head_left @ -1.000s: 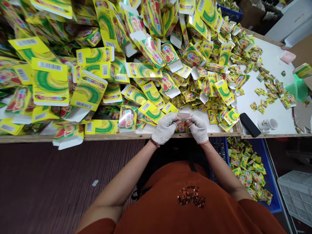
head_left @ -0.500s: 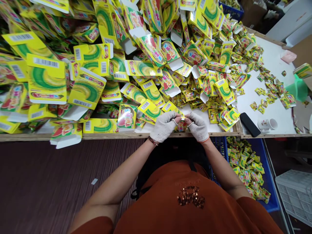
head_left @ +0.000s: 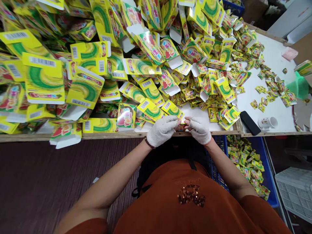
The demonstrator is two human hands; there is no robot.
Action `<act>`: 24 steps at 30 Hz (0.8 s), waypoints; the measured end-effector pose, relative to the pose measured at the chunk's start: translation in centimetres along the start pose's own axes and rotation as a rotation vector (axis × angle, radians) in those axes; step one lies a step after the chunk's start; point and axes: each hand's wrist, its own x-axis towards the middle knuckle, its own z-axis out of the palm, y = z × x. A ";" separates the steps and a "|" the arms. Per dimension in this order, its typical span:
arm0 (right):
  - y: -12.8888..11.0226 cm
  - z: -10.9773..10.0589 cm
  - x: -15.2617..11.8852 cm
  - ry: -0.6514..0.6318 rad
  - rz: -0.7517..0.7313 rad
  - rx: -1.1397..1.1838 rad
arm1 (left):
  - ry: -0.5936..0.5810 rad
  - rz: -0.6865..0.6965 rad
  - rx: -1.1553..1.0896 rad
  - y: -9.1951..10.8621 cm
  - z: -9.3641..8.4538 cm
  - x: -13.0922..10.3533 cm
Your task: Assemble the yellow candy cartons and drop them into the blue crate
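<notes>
At the table's front edge, both hands wear white knit gloves with bare fingertips. My left hand (head_left: 162, 130) is closed, its fingertips pinching the near top of a small yellow and red printed carton (head_left: 180, 127). Facing it, my right hand (head_left: 199, 129) has its fingers curled in at the carton's other side. Most of the carton is hidden by the fingers. Just beyond the left hand lies a yellow carton (head_left: 173, 109) with a barcode. Small wrapped packets (head_left: 192, 97) are heaped farther back.
Printed cartons (head_left: 45, 78), many with open white flaps, cover the table's left and middle. To the right are a black phone (head_left: 250, 123), a white mug (head_left: 267, 122) and a green translucent container (head_left: 297, 87). A blue crate (head_left: 271, 191) of packets stands below the wooden edge (head_left: 117, 135).
My hands have moved slightly apart and a little lower over the carton, and less of it shows between them. The view has shifted slightly.
</notes>
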 end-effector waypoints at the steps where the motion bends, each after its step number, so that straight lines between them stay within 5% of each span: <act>1: 0.1 0.3 -0.2 0.009 -0.029 0.004 | -0.013 0.021 0.025 0.0 0.1 -0.1; 4: -0.1 1.2 0.1 0.048 0.054 0.068 | -0.052 0.011 0.045 0.4 0.1 0.5; 7: -0.2 0.9 0.5 0.232 0.378 0.228 | 0.000 -0.104 -0.017 1.4 -0.2 1.7; 10: -0.2 -2.3 -0.4 0.543 0.598 0.585 | 0.115 -0.309 -0.065 2.2 -0.5 2.7; 13: -0.3 -7.0 -2.5 0.692 0.579 0.830 | 0.070 -0.414 -0.059 2.4 -0.1 3.2; 17: -0.1 -10.1 -3.5 0.612 0.744 0.493 | -0.307 -0.382 0.083 3.2 2.5 4.4; 20: 0.6 -9.2 -2.6 0.419 0.844 -0.020 | -0.497 -0.444 0.297 4.4 4.7 6.0; 24: 1.6 -7.0 -1.3 0.098 0.957 -0.712 | -0.600 -0.542 0.419 5.4 6.1 7.5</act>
